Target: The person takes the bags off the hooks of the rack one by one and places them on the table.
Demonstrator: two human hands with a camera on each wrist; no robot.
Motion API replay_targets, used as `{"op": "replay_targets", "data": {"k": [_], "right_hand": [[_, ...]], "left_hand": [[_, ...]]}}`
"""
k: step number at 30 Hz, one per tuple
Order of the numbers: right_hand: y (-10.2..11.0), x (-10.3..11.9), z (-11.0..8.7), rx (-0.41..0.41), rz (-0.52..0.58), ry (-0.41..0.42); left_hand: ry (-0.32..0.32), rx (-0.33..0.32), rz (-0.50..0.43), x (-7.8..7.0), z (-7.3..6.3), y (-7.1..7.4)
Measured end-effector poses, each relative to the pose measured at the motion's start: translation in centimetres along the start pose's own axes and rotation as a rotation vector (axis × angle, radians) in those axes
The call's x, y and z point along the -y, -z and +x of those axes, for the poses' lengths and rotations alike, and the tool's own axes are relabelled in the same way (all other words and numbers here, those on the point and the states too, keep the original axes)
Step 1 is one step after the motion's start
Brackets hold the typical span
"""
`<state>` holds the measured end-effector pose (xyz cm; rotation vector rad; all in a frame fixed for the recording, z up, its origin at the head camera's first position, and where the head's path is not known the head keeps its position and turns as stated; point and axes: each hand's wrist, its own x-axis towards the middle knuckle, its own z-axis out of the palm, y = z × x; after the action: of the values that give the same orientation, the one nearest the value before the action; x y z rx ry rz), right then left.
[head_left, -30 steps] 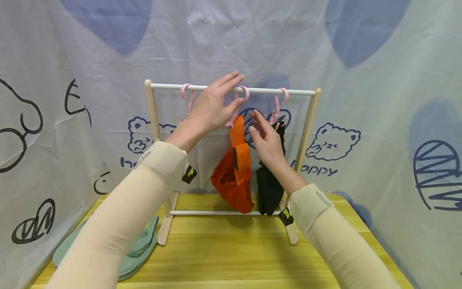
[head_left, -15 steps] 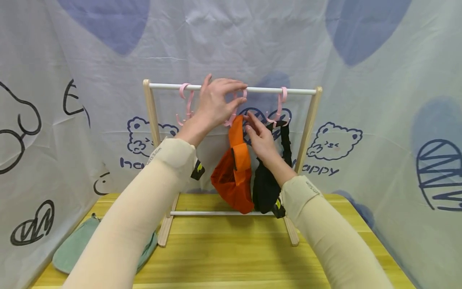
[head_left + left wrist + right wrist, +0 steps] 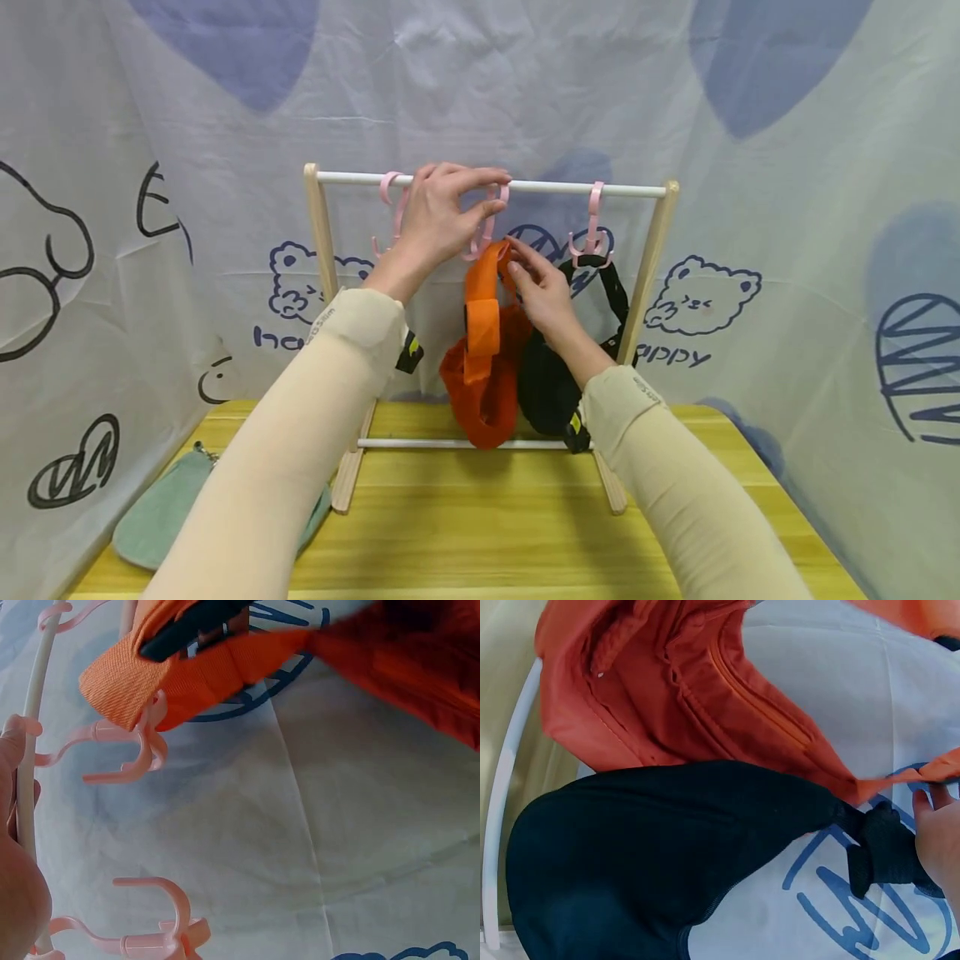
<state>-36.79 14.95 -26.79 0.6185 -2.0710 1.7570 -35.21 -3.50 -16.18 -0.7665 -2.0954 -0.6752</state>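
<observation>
Orange bag (image 3: 487, 421), centre of the frame, below the middle of the rack's white bar (image 3: 577, 189), its body well above the table (image 3: 450, 542). From where I stand its strap (image 3: 480, 287) runs up to the middle hook (image 3: 109, 732), a pink one. In the left wrist view one prong crosses the strap; whether the loop is fully seated, I cannot tell.

Left hand (image 3: 446, 212) up at the bar: thumb and fingers pinch the top of the middle hook, as if to steady it. Right hand (image 3: 547, 296) lower and to the right, fingertips pinching the top of the strap.

Neighbours: black bag (image 3: 543, 383) just right of the orange one, its strap over the right hook (image 3: 594, 221), partly behind the right forearm. Left hook (image 3: 150, 945) near the left hand. Green bag (image 3: 161, 512) flat on the table, lower left, partly behind the left sleeve.

Step in hand, by my reading: settling the orange strap on its prong. Next move seems to call for keeping the hook still, drawing the loop fully over the upturned tip, then easing the weight down before letting go. Risk: a slack strap sliding off, or the hook swivelling.
</observation>
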Motion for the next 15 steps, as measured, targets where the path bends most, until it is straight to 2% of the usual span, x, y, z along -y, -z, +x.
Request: {"op": "replay_targets", "data": {"k": [9, 15], "right_hand": [[-0.09, -0.33, -0.31, -0.068, 0.032, 0.008], [0.18, -0.51, -0.61, -0.073, 0.053, -0.004]], "left_hand": [[0.001, -0.006, -0.003, 0.21, -0.06, -0.07], [-0.018, -0.009, 0.005, 0.32, -0.14, -0.20]]}}
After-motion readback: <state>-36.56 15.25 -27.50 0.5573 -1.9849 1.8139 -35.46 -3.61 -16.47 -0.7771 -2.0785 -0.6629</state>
